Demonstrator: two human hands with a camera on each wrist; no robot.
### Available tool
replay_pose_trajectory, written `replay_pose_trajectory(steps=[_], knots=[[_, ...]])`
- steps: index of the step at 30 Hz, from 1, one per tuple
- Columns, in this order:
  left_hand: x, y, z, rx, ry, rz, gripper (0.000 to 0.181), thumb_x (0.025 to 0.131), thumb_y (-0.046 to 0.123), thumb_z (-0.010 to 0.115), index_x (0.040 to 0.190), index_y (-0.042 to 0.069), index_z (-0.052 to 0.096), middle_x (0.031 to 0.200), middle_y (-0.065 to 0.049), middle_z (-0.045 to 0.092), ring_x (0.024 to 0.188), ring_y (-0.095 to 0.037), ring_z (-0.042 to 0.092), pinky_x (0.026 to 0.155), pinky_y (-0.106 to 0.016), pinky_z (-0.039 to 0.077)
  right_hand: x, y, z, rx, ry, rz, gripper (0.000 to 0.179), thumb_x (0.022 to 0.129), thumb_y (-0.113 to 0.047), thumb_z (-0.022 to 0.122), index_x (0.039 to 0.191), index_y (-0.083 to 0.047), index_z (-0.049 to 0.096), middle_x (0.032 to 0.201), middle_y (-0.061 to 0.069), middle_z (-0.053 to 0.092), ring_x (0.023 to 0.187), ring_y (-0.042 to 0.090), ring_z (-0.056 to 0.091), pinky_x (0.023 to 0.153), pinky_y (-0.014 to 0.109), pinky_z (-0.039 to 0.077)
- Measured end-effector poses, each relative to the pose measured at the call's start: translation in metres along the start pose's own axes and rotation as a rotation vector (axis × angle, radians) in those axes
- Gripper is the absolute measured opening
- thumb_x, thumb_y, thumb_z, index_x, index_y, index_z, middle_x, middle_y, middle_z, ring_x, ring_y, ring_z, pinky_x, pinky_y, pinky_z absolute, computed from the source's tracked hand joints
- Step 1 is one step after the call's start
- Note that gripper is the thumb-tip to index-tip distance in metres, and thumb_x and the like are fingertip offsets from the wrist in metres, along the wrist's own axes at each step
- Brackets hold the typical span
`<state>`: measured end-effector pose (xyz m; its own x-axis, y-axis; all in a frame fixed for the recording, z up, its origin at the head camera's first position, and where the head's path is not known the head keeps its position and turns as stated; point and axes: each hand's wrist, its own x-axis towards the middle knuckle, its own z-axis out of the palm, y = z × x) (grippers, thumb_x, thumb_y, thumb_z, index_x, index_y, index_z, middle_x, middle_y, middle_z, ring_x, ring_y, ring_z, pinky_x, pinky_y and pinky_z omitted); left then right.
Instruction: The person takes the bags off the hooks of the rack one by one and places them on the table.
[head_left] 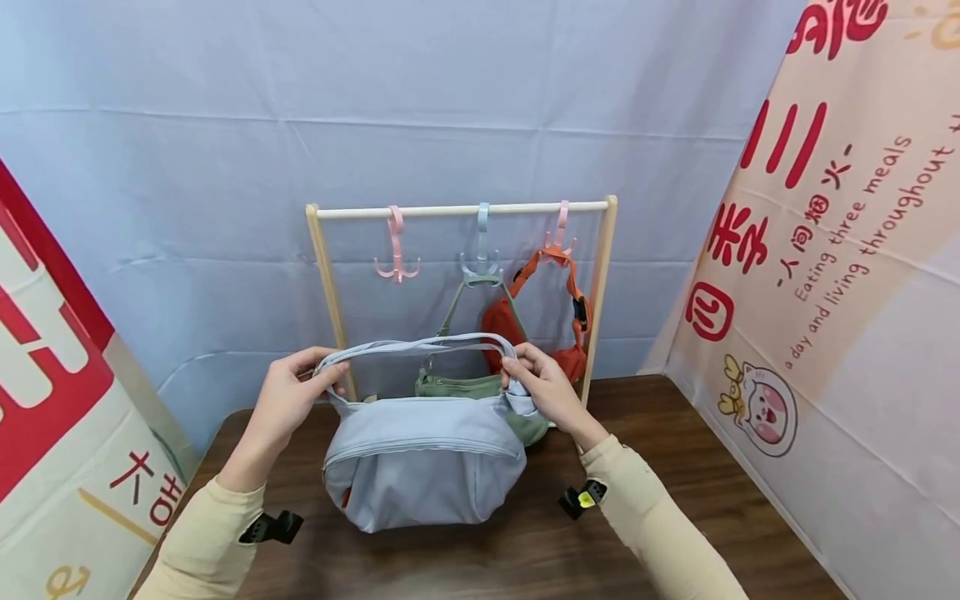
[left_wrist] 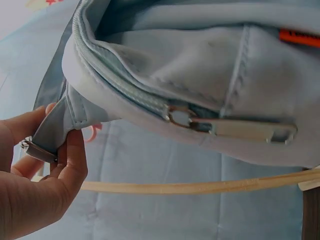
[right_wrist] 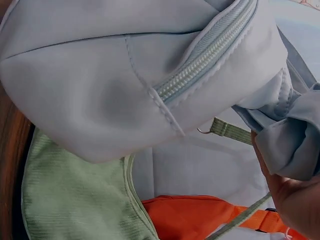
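Observation:
A light blue shoulder bag (head_left: 427,467) hangs upright between both hands, in front of a small rack. My left hand (head_left: 296,387) pinches the left end of its strap; the left wrist view shows thumb and fingers on the strap's base beside a metal buckle (left_wrist: 40,150). At the other end, my right hand (head_left: 547,383) grips the strap, where the fabric is knotted or bunched (right_wrist: 295,135). The bag's zipper (right_wrist: 210,55) curves across its front. Behind it, a green bag (head_left: 457,386) hangs from the blue hook (head_left: 483,250), partly hidden.
The wooden rack's rail (head_left: 442,212) also carries a left pink hook (head_left: 395,246) with nothing on it and a right pink hook (head_left: 561,229) bearing an orange bag (head_left: 498,321). Everything stands on a dark wooden table (head_left: 675,483), with printed cloth (head_left: 825,275) at the sides.

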<state>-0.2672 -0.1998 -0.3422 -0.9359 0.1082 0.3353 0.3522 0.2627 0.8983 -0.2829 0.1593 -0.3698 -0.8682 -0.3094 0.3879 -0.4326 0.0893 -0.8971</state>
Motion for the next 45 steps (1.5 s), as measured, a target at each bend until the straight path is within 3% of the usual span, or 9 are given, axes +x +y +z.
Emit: replay_pose_trajectory(steps=[6,12,19,26,31,38,45], knots=[[-0.006,-0.004,-0.005,-0.015,-0.035,-0.03,0.036,0.088,0.027,0.068,0.112,0.001,0.066,0.081,0.006,0.067,0.068,-0.014,0.065,0.065,-0.03,0.055,-0.003,0.002,0.006,0.008,-0.005,0.064,0.017,0.099,-0.021,0.05,0.1,-0.004,0.054,0.076,0.002,0.062,0.072,0.012,0.058,0.068,0.024,0.046],[-0.011,-0.007,-0.015,-0.043,-0.077,-0.07,0.042,0.088,0.025,0.069,0.122,0.002,0.062,0.086,0.004,0.066,0.074,-0.015,0.066,0.066,-0.032,0.055,-0.003,0.002,0.013,0.047,-0.008,0.115,0.022,0.099,-0.02,0.05,0.101,0.002,0.052,0.076,0.002,0.061,0.07,0.011,0.055,0.063,0.02,0.043],[-0.019,-0.009,-0.02,-0.055,-0.09,-0.133,0.035,0.089,0.026,0.066,0.116,0.005,0.06,0.085,0.003,0.06,0.078,-0.012,0.066,0.07,-0.027,0.054,-0.005,0.005,0.021,0.067,-0.028,0.118,0.029,0.1,-0.021,0.049,0.103,0.008,0.049,0.076,0.001,0.06,0.073,0.011,0.054,0.068,0.021,0.042],[-0.026,-0.015,-0.024,-0.055,-0.087,-0.146,0.037,0.093,0.027,0.061,0.117,-0.001,0.057,0.086,0.006,0.062,0.079,-0.011,0.065,0.072,-0.025,0.055,-0.007,0.011,0.03,0.059,-0.053,0.141,0.028,0.099,-0.027,0.05,0.102,0.001,0.051,0.078,0.0,0.061,0.072,0.011,0.052,0.066,0.022,0.04],[-0.032,-0.019,-0.028,-0.044,-0.098,-0.149,0.04,0.095,0.028,0.057,0.119,-0.003,0.053,0.086,0.001,0.061,0.081,-0.013,0.068,0.072,-0.027,0.056,-0.008,0.014,0.038,0.062,-0.064,0.148,0.029,0.1,-0.026,0.049,0.102,0.003,0.051,0.078,0.001,0.061,0.069,0.01,0.051,0.064,0.021,0.04],[-0.041,-0.024,-0.035,-0.044,-0.116,-0.173,0.028,0.096,0.03,0.056,0.113,0.009,0.056,0.086,-0.004,0.06,0.08,-0.017,0.069,0.071,-0.035,0.057,-0.01,0.018,0.049,0.069,-0.059,0.167,0.023,0.099,-0.024,0.05,0.1,-0.001,0.053,0.078,0.001,0.061,0.072,0.011,0.053,0.068,0.021,0.041],[-0.047,-0.028,-0.041,0.049,-0.103,-0.211,0.037,0.096,0.035,0.054,0.116,0.004,0.053,0.09,-0.008,0.056,0.075,-0.012,0.062,0.068,-0.036,0.057,-0.01,0.025,0.058,0.113,-0.071,0.193,0.021,0.099,-0.021,0.05,0.099,-0.001,0.052,0.076,0.0,0.061,0.059,0.007,0.05,0.055,0.02,0.041]])
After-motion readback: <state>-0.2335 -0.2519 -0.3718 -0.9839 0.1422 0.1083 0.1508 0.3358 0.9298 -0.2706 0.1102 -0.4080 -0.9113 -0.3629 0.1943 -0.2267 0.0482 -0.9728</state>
